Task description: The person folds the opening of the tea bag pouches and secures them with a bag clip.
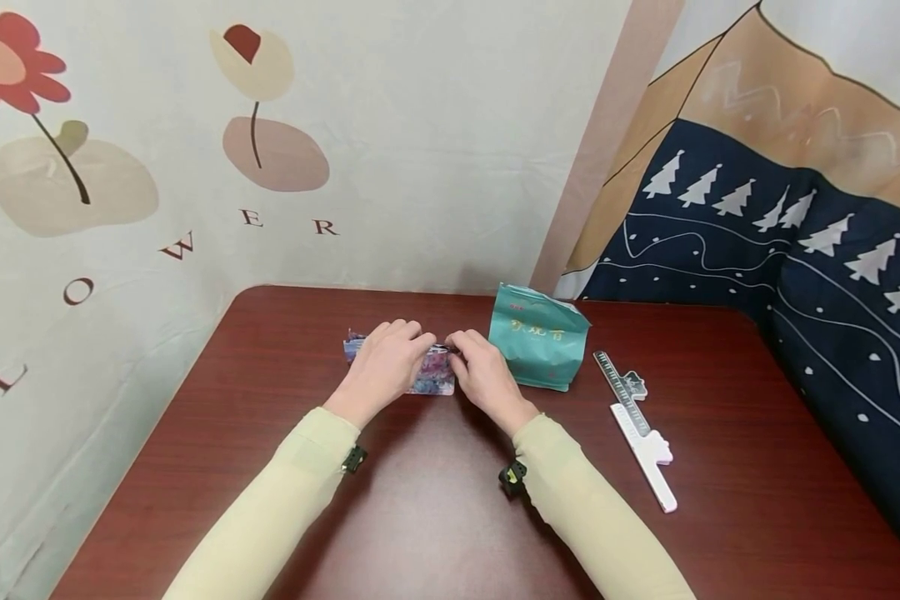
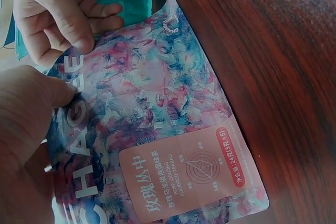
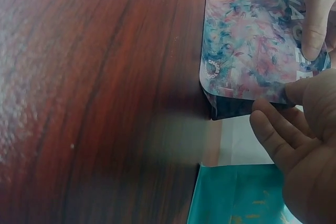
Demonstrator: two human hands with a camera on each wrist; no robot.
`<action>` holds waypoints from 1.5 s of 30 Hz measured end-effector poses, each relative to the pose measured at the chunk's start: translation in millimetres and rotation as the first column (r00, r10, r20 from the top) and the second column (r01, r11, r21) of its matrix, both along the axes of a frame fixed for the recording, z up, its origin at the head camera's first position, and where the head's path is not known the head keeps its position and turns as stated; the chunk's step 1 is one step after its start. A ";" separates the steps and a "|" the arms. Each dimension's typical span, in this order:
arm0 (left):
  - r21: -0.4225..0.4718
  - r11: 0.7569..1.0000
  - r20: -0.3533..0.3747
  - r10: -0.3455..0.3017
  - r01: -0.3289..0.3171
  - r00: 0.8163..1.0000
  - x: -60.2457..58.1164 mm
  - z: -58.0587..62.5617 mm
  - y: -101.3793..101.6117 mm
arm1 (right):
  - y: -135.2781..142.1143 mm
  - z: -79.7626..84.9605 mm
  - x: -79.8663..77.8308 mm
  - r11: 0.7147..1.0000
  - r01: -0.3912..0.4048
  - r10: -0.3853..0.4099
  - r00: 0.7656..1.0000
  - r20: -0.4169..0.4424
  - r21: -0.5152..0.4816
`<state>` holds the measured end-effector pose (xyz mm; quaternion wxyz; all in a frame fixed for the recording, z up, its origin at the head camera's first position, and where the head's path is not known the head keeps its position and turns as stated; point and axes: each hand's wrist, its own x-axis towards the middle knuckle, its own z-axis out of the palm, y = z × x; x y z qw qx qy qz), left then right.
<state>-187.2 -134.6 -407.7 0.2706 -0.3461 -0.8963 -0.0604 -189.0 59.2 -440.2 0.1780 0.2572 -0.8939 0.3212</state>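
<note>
A tea pouch [image 1: 432,377] with a blue, pink and purple painted pattern stands on the table between both hands. Its front in the left wrist view carries large white letters and a pink label [image 2: 184,171] reading rose oolong teabag. My left hand [image 1: 381,367] pinches the pouch's top edge near the middle, thumb on the printed front. At the top corner beside it, my right hand [image 1: 487,377] pinches the same edge; the right wrist view shows its thumb on the front and the other fingers [image 3: 275,129] behind. The fingers cover part of the top edge.
A teal bag [image 1: 537,337] with gold characters stands just right of the right hand. Farther right lie a clear ruler-like clip [image 1: 621,392] and a white clip [image 1: 645,458], end to end. Printed cloth hangs behind the brown table [image 1: 270,400].
</note>
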 end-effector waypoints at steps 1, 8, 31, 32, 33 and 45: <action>0.001 1.000 -0.003 0.000 0.000 1.000 -0.1 -0.4 0.0 | -0.2 -0.3 -0.1 1.000 -0.006 0.006 1.000 -0.011 0.003; 0.012 1.000 -0.013 -0.010 0.010 1.000 -0.1 -1.0 -1.5 | -0.9 0.0 0.4 1.000 -0.029 0.029 0.999 -0.044 -0.008; 0.027 0.998 0.145 -0.061 0.057 0.988 2.2 3.4 -9.9 | -1.6 5.7 -0.2 0.995 -0.093 0.092 0.995 0.036 0.041; 0.032 0.998 0.149 -0.061 0.057 0.987 2.1 3.4 -9.7 | -1.5 5.7 -0.1 0.995 -0.096 0.094 0.995 0.037 0.043; 0.037 0.998 0.156 -0.062 0.057 0.986 1.9 3.3 -9.4 | -1.4 5.8 0.1 0.994 -0.097 0.095 0.995 0.038 0.043; 0.091 0.995 0.214 -0.059 0.040 0.975 3.0 5.3 -7.1 | 0.7 6.3 5.2 0.996 -0.087 0.084 0.993 0.078 0.033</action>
